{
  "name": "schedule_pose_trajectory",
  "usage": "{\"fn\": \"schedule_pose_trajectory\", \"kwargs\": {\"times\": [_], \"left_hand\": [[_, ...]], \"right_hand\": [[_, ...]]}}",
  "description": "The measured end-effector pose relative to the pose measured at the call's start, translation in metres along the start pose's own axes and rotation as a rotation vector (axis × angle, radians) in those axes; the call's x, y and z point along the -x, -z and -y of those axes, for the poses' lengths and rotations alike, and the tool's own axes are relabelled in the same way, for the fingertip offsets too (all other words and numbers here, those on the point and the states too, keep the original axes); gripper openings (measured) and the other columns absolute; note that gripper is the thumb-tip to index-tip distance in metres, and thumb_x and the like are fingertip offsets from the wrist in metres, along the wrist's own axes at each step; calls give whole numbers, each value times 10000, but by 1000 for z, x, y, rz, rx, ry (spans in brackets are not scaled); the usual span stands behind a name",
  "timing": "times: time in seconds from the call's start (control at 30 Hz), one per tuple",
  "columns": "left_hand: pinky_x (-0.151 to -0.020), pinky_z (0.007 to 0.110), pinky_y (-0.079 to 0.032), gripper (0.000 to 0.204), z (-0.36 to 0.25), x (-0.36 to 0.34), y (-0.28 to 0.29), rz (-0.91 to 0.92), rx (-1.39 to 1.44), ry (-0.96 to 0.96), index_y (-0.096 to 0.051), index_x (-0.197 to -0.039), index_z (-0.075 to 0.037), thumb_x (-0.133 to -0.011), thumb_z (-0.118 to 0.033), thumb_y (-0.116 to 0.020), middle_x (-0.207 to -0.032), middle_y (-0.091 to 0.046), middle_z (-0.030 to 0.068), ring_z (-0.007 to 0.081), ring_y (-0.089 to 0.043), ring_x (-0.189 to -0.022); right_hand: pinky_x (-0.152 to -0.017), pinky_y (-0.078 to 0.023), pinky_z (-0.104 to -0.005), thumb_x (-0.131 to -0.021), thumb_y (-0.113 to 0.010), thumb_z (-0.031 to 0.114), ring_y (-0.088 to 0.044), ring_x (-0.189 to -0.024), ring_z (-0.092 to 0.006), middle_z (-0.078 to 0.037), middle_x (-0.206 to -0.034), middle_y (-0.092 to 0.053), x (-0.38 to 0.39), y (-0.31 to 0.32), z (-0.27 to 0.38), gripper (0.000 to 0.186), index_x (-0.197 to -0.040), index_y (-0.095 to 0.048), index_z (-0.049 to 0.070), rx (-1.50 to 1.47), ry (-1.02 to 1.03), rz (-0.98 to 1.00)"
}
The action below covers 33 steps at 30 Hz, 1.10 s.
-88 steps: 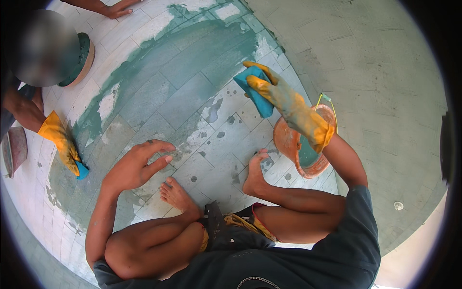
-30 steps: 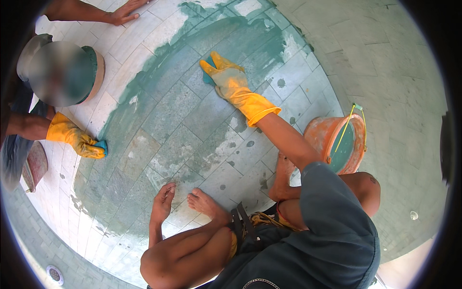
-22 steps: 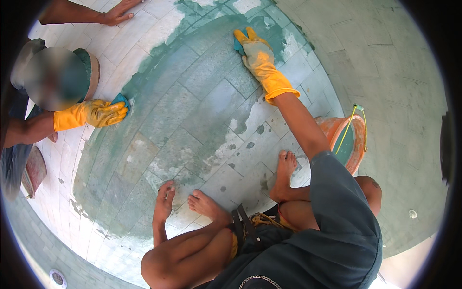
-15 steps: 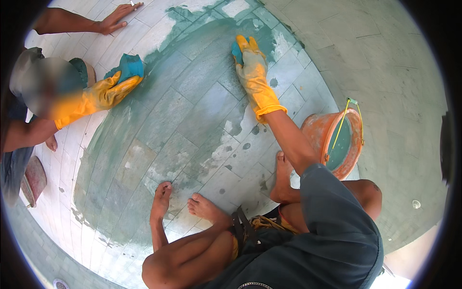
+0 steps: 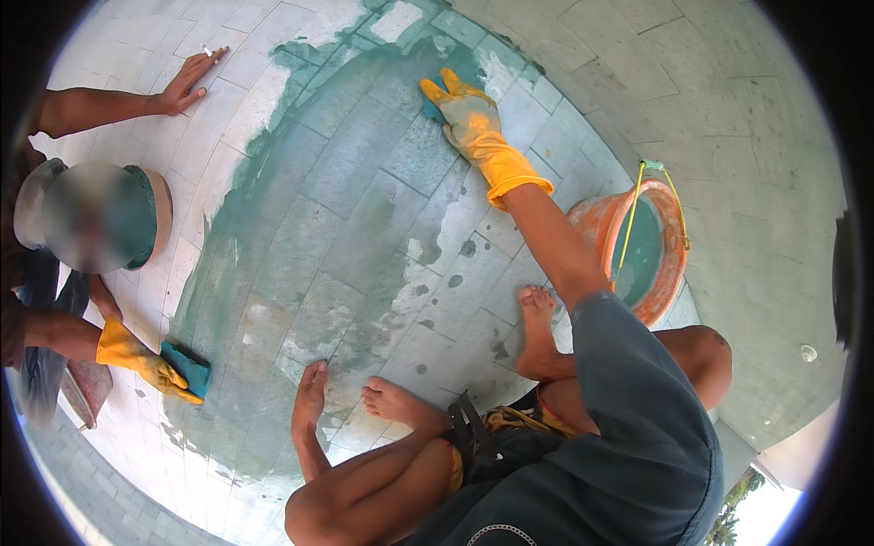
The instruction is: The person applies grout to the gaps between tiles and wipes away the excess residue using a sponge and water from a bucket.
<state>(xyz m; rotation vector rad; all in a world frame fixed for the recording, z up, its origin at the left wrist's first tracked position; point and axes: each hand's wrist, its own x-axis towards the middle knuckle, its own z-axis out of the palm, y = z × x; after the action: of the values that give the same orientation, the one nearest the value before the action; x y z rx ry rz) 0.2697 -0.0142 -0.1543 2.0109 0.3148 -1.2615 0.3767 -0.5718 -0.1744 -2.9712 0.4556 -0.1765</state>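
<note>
My right hand [image 5: 473, 123], in a yellow-orange rubber glove smeared grey, presses a blue-green sponge [image 5: 434, 111] onto the floor tiles. Most of that sponge is hidden under the palm. Wet green-grey grout film [image 5: 346, 173] coats the tiles around it. My bare left hand [image 5: 309, 396] rests on the tiles beside my left foot, its fingers laid on the floor, holding nothing visible. At my right stands an orange bucket [image 5: 596, 223] of cloudy green water with a yellow handle.
A co-worker crouches at the left; their gloved hand [image 5: 146, 359] holds a teal sponge [image 5: 187, 369] on the floor, their bare hand [image 5: 191, 82] a cigarette. Beside them are a bucket [image 5: 162, 218] and a reddish container [image 5: 88, 391]. A tiled wall [image 5: 728, 118] rises at right.
My right hand has slid slightly left with its sponge. The co-worker's gloved hand has brought its sponge down toward the near left, onto the tiles. My left hand stays on the floor.
</note>
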Motion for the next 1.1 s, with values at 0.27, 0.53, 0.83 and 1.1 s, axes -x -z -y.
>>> {"fn": "schedule_pose_trajectory", "kwargs": {"times": [0.27,0.53,0.83,1.1], "left_hand": [[-1002,342,-406,512,-20,9,8,-34,88,-55,-557,-1382,-94,-1038,-468,-499,-1235,-638,72,192,-592,-1143],[-1000,349,-418,504,-28,7,1,-8,138,-63,-552,-1389,-110,-1038,-468,-506,-1231,-637,60,175,-589,-1129],[-1007,310,-415,507,-27,-6,-9,-6,177,-57,-551,-1375,-27,-1040,-407,-540,-1169,-630,72,164,-570,-1067],[-997,307,-424,501,-27,-12,-4,8,274,-27,-555,-1352,-25,-1040,-417,-536,-1136,-630,78,168,-580,-1041]], "right_hand": [[-1058,-470,-382,-791,-627,24,-550,-1287,-354,-155,-1537,-451,-24,10,-19,746,-1481,-469,261,-44,-246,-77],[-977,-502,-388,-761,-640,15,-608,-1199,-366,-175,-1489,-498,72,2,44,750,-1472,-487,198,-266,-249,-130],[-1055,-449,-510,-845,-570,74,-525,-1324,-353,-142,-1590,-373,35,-17,42,689,-1469,-473,348,-92,-29,45],[-973,-502,-472,-805,-651,86,-586,-1213,-356,-129,-1378,-535,-61,-13,-40,687,-1433,-498,317,63,-129,-197]]}}
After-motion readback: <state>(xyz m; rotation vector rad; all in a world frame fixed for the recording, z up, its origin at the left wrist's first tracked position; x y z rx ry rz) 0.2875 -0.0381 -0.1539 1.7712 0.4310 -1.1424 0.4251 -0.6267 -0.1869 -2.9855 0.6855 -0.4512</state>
